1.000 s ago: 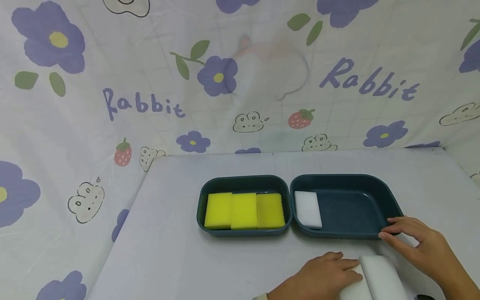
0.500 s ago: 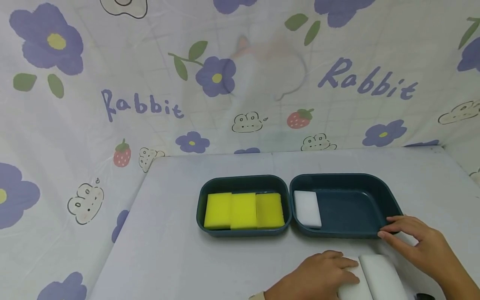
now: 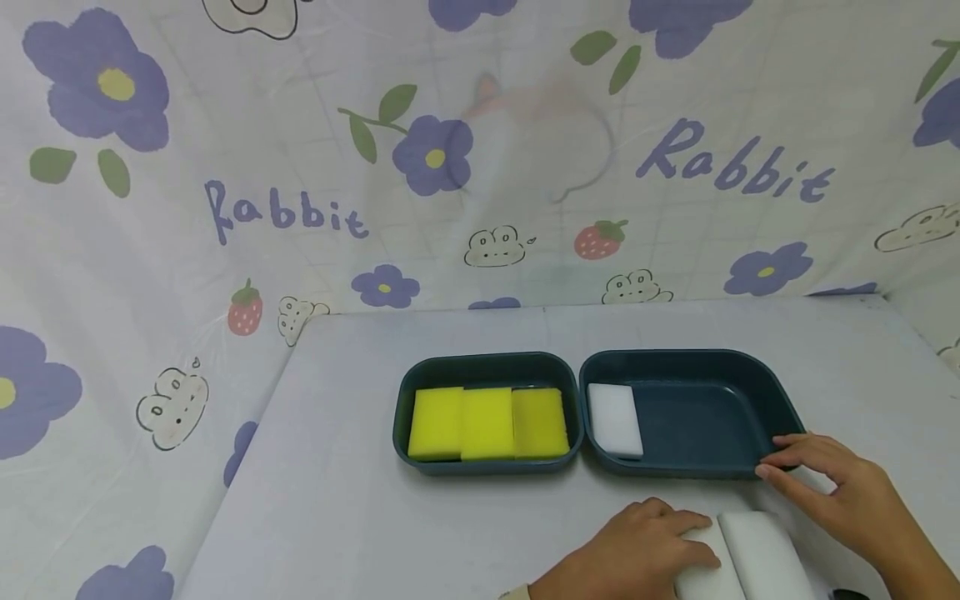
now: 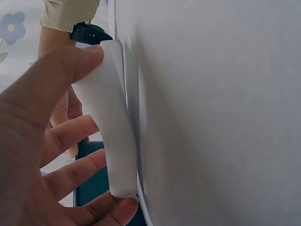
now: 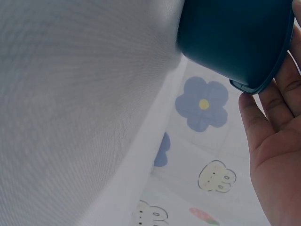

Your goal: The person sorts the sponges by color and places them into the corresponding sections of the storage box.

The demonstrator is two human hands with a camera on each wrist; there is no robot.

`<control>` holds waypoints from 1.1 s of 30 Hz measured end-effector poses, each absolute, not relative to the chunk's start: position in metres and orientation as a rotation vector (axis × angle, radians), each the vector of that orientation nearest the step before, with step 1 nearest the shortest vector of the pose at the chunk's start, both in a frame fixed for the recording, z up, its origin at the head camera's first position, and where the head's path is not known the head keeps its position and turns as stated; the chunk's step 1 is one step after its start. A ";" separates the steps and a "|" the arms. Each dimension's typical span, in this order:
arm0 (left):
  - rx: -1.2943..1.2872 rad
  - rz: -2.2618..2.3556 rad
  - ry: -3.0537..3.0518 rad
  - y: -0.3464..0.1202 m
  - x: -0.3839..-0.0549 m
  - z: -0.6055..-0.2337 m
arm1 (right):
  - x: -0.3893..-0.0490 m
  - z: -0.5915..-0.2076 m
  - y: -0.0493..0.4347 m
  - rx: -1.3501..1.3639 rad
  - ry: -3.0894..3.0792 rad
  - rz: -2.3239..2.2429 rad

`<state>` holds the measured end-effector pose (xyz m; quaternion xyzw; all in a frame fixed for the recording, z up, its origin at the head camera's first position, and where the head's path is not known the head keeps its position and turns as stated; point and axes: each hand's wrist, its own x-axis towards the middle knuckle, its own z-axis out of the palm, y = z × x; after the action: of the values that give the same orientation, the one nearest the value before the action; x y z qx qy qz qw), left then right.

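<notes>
In the head view, my left hand (image 3: 618, 554) lies over a white sponge (image 3: 708, 575) on the table, directly beside a second white sponge (image 3: 765, 557). The left wrist view has my thumb at one end of a white sponge (image 4: 115, 122) and my fingertips along its side and far end. My right hand (image 3: 847, 492) pinches the front right corner of a dark teal bin (image 3: 701, 471) between thumb and fingers. Inside that bin, a white sponge (image 3: 615, 421) lies against the left wall. In the right wrist view, my fingers (image 5: 256, 120) reach up to the bin's rim (image 5: 254, 89).
Left of this bin stands a smaller dark teal bin (image 3: 487, 467), holding yellow sponges (image 3: 487, 423) in a row. The white-covered table (image 3: 337, 517) meets a flowered curtain (image 3: 525, 192) at the back. A small dark object (image 3: 851, 594) shows at the bottom edge.
My left hand has shifted slightly left on the white sponge. The right hand stays at the bin's corner, and both bins stay put.
</notes>
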<state>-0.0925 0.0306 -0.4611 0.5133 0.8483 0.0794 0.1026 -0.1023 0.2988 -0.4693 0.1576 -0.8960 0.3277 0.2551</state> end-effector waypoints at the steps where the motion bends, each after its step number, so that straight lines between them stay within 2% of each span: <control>1: 1.523 0.235 2.500 0.031 -0.092 -0.461 | -0.102 -0.469 0.299 0.427 -2.434 0.886; 18: 1.610 0.376 2.405 0.024 -0.098 -0.441 | -0.102 -0.469 0.298 0.428 -2.440 0.860; 26: 1.687 0.489 2.549 0.018 -0.104 -0.428 | -0.102 -0.469 0.297 0.428 -2.444 0.858; 33: 1.558 0.673 2.578 0.015 -0.125 -0.425 | -0.102 -0.468 0.298 0.415 -2.461 0.855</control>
<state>-0.1250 0.0147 -0.4248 0.5047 0.8349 0.2180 0.0276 -0.1021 0.2975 -0.4680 0.1522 -0.9034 0.3140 0.2491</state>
